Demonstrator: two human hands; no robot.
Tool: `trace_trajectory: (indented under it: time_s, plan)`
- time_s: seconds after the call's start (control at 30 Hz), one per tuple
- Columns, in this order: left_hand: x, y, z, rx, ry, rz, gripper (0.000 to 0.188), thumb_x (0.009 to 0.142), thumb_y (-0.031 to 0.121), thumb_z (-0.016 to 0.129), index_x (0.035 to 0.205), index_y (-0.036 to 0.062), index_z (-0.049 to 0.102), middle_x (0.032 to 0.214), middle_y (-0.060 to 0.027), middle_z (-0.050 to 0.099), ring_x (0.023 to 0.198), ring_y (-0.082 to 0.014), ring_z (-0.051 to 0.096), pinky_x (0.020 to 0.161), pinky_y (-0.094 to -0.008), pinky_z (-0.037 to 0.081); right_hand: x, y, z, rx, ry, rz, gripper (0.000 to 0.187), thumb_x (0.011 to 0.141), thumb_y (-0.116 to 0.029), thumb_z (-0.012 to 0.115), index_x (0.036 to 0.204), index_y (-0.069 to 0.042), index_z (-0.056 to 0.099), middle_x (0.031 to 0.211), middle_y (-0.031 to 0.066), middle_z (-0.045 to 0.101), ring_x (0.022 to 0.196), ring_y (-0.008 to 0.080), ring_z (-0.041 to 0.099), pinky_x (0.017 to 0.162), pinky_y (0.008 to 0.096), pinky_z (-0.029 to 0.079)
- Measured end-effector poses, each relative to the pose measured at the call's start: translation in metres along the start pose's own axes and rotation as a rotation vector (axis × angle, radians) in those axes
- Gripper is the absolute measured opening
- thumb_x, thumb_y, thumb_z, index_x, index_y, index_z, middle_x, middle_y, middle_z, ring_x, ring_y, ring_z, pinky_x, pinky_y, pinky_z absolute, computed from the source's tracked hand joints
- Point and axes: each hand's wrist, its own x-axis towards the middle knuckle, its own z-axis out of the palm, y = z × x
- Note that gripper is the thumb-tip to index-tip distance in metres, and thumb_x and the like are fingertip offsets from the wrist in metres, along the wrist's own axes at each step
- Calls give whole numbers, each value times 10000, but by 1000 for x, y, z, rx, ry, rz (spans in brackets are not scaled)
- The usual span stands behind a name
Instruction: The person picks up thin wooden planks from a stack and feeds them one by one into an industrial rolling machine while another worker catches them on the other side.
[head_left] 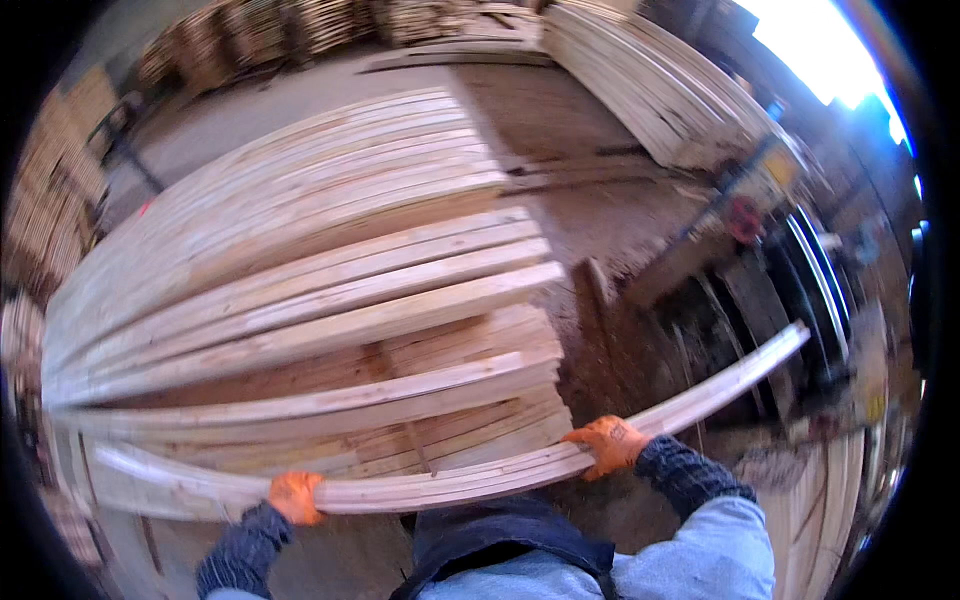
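A long bundle of pale wooden boards [450,488] stretches across the front of my body, lying side by side. My left hand [296,498], in an orange glove, is closed around it left of centre. Farther right, my right hand [608,446], gloved in orange too, grips the same boards with its fingers over the top. Their right end reaches up toward a machine. Just beyond the boards lies a large stack of lumber [330,200], with a few loose boards [420,300] spaced apart on its nearer layer.
A machine with dark rollers [805,285] and a red part [742,218] stands on the right. Behind it, another tall lumber pile [650,80] runs back. More stacked wood [280,30] lines the far wall. Boards [810,500] lie at the lower right.
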Motion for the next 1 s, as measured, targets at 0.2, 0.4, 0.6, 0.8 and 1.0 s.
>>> trace_trajectory:
  time_s: [0.2,0.4,0.6,0.8,1.0]
  plan:
    - [9,68,44,120,206,102,600,552,384,886,1029,87,677,913,-170,678,860,-407,665,774,-509,535,-70,47,29,-28,218,-18,895,679,-336,901,1490,-183,556,1269,129,695,1211,325,648,1047,474,477]
    - [-43,-3,104,315,184,-2,403,954,283,595,1288,63,648,819,-45,578,751,-209,605,652,-389,491,-71,56,29,-28,323,-162,875,681,-324,898,1473,-162,562,1303,124,686,1202,326,648,1043,474,477]
    - [-40,106,21,354,458,-13,354,910,356,615,1097,62,674,814,-94,590,745,-294,592,676,-454,465,-92,86,54,-35,488,-185,872,632,-255,913,1436,-167,590,1281,120,700,1195,320,654,1043,472,483]
    - [0,220,28,480,399,-130,452,884,444,649,1133,70,692,1049,-175,667,1001,-369,635,879,-587,471,-149,168,57,-226,644,129,984,592,-125,857,1510,-197,508,1519,111,556,1459,327,474,1272,522,285]
    - [86,374,4,14,472,168,609,548,265,884,1053,54,619,901,-179,629,866,-433,605,742,-530,453,-126,152,66,-138,729,-98,1031,580,-45,786,1552,-190,473,1502,126,564,1387,353,532,1227,511,362]
